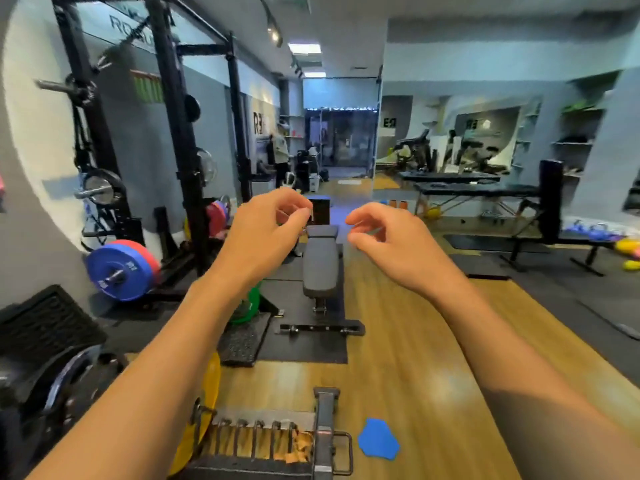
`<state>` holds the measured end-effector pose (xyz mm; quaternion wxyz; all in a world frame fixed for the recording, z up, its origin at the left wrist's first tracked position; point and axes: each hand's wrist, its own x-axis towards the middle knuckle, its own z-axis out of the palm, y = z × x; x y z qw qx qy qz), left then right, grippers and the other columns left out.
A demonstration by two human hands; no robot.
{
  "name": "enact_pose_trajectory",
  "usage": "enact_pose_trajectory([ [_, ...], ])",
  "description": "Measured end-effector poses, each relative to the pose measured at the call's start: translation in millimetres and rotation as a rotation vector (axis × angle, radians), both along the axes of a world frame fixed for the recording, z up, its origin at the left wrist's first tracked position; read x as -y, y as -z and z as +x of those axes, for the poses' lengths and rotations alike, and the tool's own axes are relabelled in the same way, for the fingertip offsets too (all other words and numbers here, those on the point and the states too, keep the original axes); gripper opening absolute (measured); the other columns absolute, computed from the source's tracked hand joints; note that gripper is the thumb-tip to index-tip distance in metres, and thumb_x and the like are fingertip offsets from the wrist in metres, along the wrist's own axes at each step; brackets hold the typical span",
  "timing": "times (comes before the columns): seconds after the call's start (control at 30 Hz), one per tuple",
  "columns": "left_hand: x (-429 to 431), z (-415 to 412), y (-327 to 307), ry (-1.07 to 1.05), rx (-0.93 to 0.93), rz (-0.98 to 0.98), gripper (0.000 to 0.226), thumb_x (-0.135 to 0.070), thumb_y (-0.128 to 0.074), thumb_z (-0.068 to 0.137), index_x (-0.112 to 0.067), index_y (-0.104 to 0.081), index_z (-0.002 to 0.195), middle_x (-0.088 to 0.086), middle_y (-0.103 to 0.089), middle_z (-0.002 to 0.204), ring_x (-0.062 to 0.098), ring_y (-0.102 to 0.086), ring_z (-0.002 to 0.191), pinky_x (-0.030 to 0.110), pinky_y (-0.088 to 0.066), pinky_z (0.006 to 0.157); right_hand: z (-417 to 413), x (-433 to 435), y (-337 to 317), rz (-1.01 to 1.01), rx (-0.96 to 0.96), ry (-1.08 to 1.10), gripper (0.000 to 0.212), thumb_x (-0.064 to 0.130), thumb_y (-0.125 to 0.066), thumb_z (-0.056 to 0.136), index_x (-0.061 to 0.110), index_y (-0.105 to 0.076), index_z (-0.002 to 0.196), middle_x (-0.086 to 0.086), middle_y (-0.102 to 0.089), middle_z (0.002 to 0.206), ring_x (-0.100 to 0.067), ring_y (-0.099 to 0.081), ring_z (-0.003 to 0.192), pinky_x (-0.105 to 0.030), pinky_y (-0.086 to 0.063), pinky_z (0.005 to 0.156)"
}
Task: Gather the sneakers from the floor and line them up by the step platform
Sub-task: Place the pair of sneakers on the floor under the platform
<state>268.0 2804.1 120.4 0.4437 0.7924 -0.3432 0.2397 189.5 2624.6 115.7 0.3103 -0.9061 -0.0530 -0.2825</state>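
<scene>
two bare hands raised over a gym floor, both holding nothing

nearest, a metal rack (325, 441) and a flat blue piece (378, 438) are on the wooden floor (408, 362). above them the left hand (266, 233) and the right hand (391, 244) hang side by side, apart, with fingers loosely curled and grasping nothing. behind the hands a black bench (320, 265) stands in the middle, its long axis pointing straight away. a squat rack (173, 133) is further left, and black tables (467, 189) are far right. where the sneakers are, i cannot tell.
</scene>
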Motion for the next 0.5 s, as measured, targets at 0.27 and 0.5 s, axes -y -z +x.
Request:
enact_pose_trajectory([
  [0.27,257.3,-110.0,7.1,0.381,-0.048,-0.005,0.010,-0.025,-0.057,0.091,-0.026,-0.068,0.093,-0.013,-0.066,0.083,-0.006,-0.055,0.072,0.006,-0.039,0.061,-168.4,203.2,3.5,-0.016,0.001,0.389,0.016,0.022,-0.062,0.090,0.021,-0.064,0.106,0.012,-0.061,0.090,0.003,-0.055,0.076,-0.018,-0.043,0.071],
  [0.5,440.5,-179.8,8.6,0.664,-0.016,0.027,0.010,-0.024,-0.058,0.091,-0.027,-0.067,0.093,-0.015,-0.064,0.084,-0.002,-0.058,0.077,0.017,-0.041,0.064,-271.5,342.6,17.1,0.066,0.028,0.680,0.013,0.027,-0.059,0.092,0.027,-0.062,0.104,0.010,-0.063,0.090,-0.005,-0.058,0.080,-0.024,-0.046,0.072],
])
